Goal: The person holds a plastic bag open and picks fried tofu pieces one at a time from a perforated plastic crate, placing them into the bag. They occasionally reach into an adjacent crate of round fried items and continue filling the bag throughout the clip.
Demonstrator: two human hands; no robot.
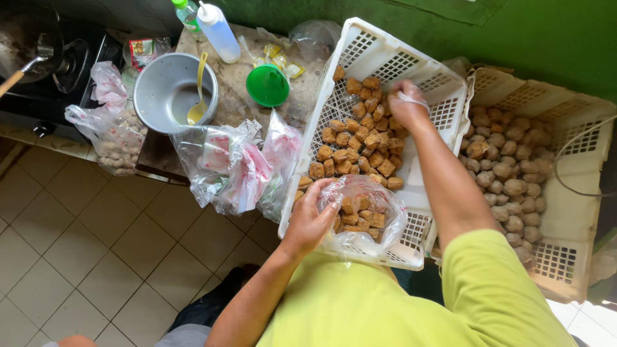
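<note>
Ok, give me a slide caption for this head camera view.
Left hand holds open a clear plastic bag of brown fried cubes; right hand reaches into the white plastic crate.

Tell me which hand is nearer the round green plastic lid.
Right. The right hand sits in the white basket, across from the lid; the left hand holds the clear bag lower down.

Left hand [311, 222] holds plastic bag [366, 222]; right hand [406, 106] reaches fried tofu [360, 138].

We look down on a pale tiled floor [83, 250], a green painted wall [514, 32] behind, and a worn stone surface [234, 96] in soft daylight.
</note>
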